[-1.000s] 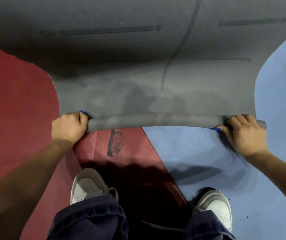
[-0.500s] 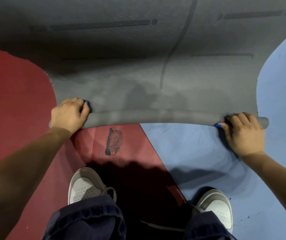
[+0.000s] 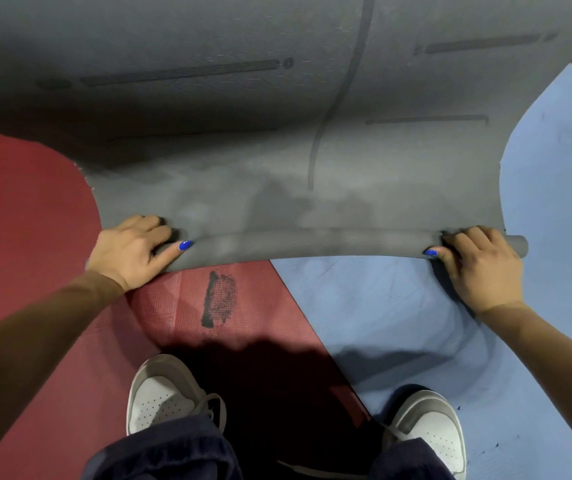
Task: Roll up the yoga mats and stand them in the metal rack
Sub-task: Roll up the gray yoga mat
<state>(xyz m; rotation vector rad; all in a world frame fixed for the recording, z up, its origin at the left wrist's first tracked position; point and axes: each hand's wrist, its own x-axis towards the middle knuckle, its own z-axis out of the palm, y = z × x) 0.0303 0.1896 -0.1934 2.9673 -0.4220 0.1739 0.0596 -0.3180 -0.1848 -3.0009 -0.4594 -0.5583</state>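
Item: grey yoga mat (image 3: 277, 98), lying flat across red floor padding (image 3: 18, 209) and blue floor padding (image 3: 554, 202), filling the view from nine o'clock round to three o'clock. Its near end is turned into a thin roll (image 3: 312, 244), running nine to three just ahead of our white shoes (image 3: 160, 393), which are showing at six o'clock.

Left hand (image 3: 128, 252): we are gripping the nine o'clock end of the roll, fingers curled over the top, thumb stretched along the near face.

Right hand (image 3: 482, 268): we are gripping the roll just short of its three o'clock end, fingers curled over, thumb tucked at the near side; a short stub of roll is sticking out past this hand.

Step in hand, as we are judging it: the first turns of the roll, with most of the mat lying unrolled. To do it well, we are advising equal forward pressure from both hands, the core kept tight, and the side edges stacking flush so the roll is not coning. The stub at three o'clock is suggesting a slight skew worth correcting early.

Not visible: the metal rack, any other mats, and the far end of this mat, which is being cut off at twelve o'clock. The left hand is hiding the roll's nine o'clock end. A dark smudge (image 3: 218, 299) on the red padding is hard to identify.
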